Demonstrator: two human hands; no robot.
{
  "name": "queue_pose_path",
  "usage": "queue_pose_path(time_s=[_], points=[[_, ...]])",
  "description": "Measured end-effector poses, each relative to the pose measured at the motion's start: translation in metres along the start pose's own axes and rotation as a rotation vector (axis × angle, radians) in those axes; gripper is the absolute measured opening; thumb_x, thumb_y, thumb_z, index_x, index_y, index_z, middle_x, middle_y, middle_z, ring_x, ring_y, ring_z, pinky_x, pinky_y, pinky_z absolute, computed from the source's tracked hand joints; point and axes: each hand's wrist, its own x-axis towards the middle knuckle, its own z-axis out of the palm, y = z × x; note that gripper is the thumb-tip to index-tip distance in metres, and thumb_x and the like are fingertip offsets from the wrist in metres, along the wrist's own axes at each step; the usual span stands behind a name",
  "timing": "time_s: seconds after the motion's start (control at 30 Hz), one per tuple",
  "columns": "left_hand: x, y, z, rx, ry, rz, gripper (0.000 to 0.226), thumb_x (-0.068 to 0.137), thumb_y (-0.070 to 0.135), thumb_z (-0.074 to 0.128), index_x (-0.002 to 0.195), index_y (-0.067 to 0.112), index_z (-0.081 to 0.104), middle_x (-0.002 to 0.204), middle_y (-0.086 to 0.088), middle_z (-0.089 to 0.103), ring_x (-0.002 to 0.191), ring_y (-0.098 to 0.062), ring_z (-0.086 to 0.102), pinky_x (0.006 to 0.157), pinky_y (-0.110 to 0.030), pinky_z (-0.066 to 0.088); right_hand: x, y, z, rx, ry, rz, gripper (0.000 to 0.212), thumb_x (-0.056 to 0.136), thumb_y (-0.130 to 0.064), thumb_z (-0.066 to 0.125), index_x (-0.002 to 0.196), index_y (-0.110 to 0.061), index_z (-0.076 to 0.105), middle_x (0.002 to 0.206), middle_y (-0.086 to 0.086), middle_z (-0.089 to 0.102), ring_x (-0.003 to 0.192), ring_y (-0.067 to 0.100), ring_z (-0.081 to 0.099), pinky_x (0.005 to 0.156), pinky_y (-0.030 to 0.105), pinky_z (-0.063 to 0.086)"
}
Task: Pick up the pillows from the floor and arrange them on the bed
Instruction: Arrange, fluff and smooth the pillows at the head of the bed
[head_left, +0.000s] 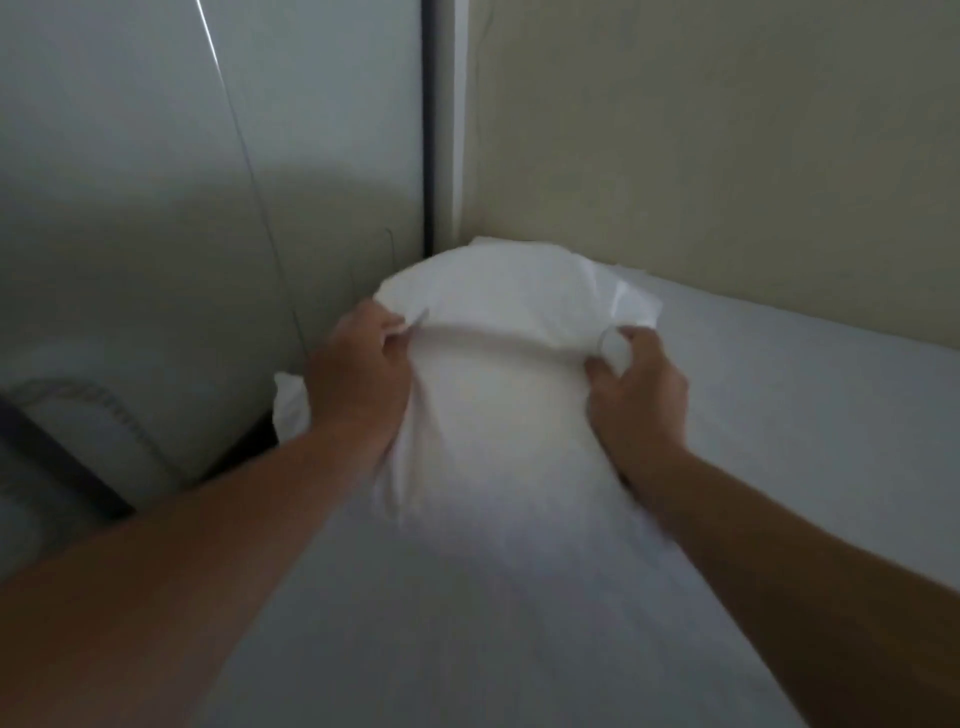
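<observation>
A white pillow (498, 374) lies lengthwise on the bed (789, 395), its far end pushed into the corner where the headboard wall and side wall meet. My left hand (358, 374) grips the pillow's left side, fingers pinching the fabric. On the right side, my right hand (636, 395) clutches a fold of the pillowcase. Both forearms reach in from the bottom of the view. The pillow's near end is blurred and merges with the white sheet.
A beige wall (727, 156) stands behind the bed. To the left is a pale grey panel (156, 182) with a dark vertical gap (428, 130). A dark gap runs beside the bed at lower left, with a pale rounded object (88, 431).
</observation>
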Motion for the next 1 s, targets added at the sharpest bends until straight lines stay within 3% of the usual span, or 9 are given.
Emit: queue_pose_path(time_s=[0.17, 0.27, 0.4, 0.5, 0.6, 0.7, 0.77, 0.87, 1.0], points=[[0.074, 0.047, -0.019, -0.079, 0.316, 0.24, 0.019, 0.087, 0.024, 0.058, 0.09, 0.007, 0.066, 0.092, -0.02, 0.07, 0.088, -0.039, 0.062, 0.071, -0.039, 0.037, 0.067, -0.052, -0.03, 0.15, 0.311, -0.259, 0.029, 0.082, -0.026, 0.061, 0.11, -0.017, 0.06, 0.104, 0.012, 0.068, 0.095, 0.031, 0.061, 0.075, 0.031, 0.042], [0.086, 0.046, -0.021, -0.109, 0.353, 0.336, 0.019, 0.088, 0.026, 0.056, 0.09, 0.009, 0.066, 0.093, -0.014, 0.071, 0.088, -0.033, 0.063, 0.071, -0.036, 0.04, 0.079, -0.055, -0.028, 0.235, 0.392, -0.349, 0.025, 0.08, -0.027, 0.06, 0.103, -0.017, 0.061, 0.1, 0.008, 0.068, 0.09, 0.026, 0.061, 0.073, 0.027, 0.04], [0.073, 0.006, 0.014, 0.096, 0.099, 0.241, 0.02, 0.09, 0.027, 0.053, 0.1, 0.014, 0.064, 0.106, -0.019, 0.063, 0.099, -0.038, 0.058, 0.077, -0.041, 0.043, 0.066, -0.009, 0.021, 0.124, 0.083, -0.087, 0.036, 0.082, -0.035, 0.063, 0.115, -0.023, 0.055, 0.108, 0.013, 0.065, 0.101, 0.031, 0.059, 0.083, 0.033, 0.042], [0.038, -0.045, 0.052, 0.375, -0.436, -0.047, 0.04, 0.092, 0.043, 0.046, 0.124, 0.02, 0.055, 0.128, -0.023, 0.043, 0.119, -0.041, 0.046, 0.099, -0.048, 0.042, 0.046, 0.045, 0.052, -0.145, -0.338, 0.146, 0.041, 0.089, -0.031, 0.058, 0.127, -0.018, 0.05, 0.123, 0.019, 0.058, 0.114, 0.035, 0.053, 0.094, 0.034, 0.039], [-0.003, -0.09, 0.073, 0.398, -0.843, -0.259, 0.072, 0.082, 0.073, 0.036, 0.146, 0.039, 0.026, 0.15, -0.014, 0.025, 0.136, -0.04, 0.029, 0.111, -0.05, 0.031, 0.016, 0.085, 0.08, -0.352, -0.588, 0.143, 0.033, 0.095, -0.018, 0.042, 0.127, -0.014, 0.049, 0.127, 0.019, 0.055, 0.114, 0.036, 0.052, 0.094, 0.035, 0.039], [0.007, -0.096, 0.082, 0.332, -0.756, -0.229, 0.097, 0.06, 0.091, 0.033, 0.144, 0.044, 0.023, 0.156, -0.008, 0.019, 0.141, -0.038, 0.027, 0.112, -0.056, 0.028, 0.013, 0.078, 0.097, -0.448, -0.483, 0.205, 0.03, 0.092, -0.03, 0.034, 0.117, -0.018, 0.047, 0.122, 0.02, 0.048, 0.112, 0.04, 0.049, 0.093, 0.045, 0.039], [0.02, -0.085, 0.093, 0.331, -0.673, -0.2, 0.111, 0.047, 0.098, 0.035, 0.144, 0.049, 0.011, 0.161, -0.004, 0.007, 0.146, -0.037, 0.012, 0.111, -0.064, 0.02, 0.033, 0.066, 0.102, -0.355, -0.373, 0.311, 0.054, 0.086, -0.057, 0.035, 0.128, -0.023, 0.038, 0.128, 0.019, 0.041, 0.117, 0.041, 0.044, 0.095, 0.05, 0.036], [0.013, -0.087, 0.113, 0.314, -0.797, -0.261, 0.124, 0.038, 0.102, 0.036, 0.143, 0.054, -0.009, 0.162, 0.005, -0.012, 0.148, -0.035, -0.008, 0.111, -0.069, 0.011, 0.046, 0.062, 0.115, -0.274, -0.512, 0.355, 0.094, 0.073, -0.082, 0.034, 0.148, -0.032, 0.008, 0.146, 0.025, 0.029, 0.13, 0.045, 0.035, 0.107, 0.051, 0.027], [0.0, -0.104, 0.13, 0.409, -0.865, -0.21, 0.119, 0.043, 0.098, 0.03, 0.143, 0.052, -0.015, 0.162, 0.005, -0.013, 0.147, -0.035, -0.006, 0.109, -0.07, 0.011, 0.036, 0.072, 0.128, -0.202, -0.533, 0.379, 0.09, 0.078, -0.064, 0.055, 0.148, -0.03, 0.01, 0.133, 0.028, 0.046, 0.122, 0.042, 0.044, 0.102, 0.044, 0.034]])
